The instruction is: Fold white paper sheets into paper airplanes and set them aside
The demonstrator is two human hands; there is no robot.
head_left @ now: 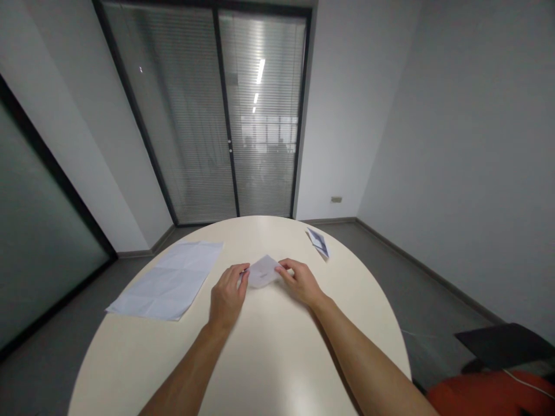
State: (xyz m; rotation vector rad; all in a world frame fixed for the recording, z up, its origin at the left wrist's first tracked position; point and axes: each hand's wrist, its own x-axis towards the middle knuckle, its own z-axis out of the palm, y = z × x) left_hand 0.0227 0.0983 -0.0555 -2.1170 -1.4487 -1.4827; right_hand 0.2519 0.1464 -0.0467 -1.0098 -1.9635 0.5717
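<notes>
A small folded piece of white paper (pixel 263 271) is held between my two hands, just over the middle of the table. My left hand (pixel 229 289) pinches its left corner between thumb and fingers. At the right corner, my right hand (pixel 300 279) grips the paper the same way. Faint marks show on the paper's face. To the left lies a large creased white sheet (pixel 173 280), flat on the table. A small folded paper with a dark printed pattern (pixel 318 241) rests near the far right edge.
The round cream table (pixel 269 358) fills the lower middle. Glass doors with blinds (pixel 260 144) stand behind it. At the lower right are a black flat object (pixel 505 344) and something red (pixel 485 394), perhaps a chair.
</notes>
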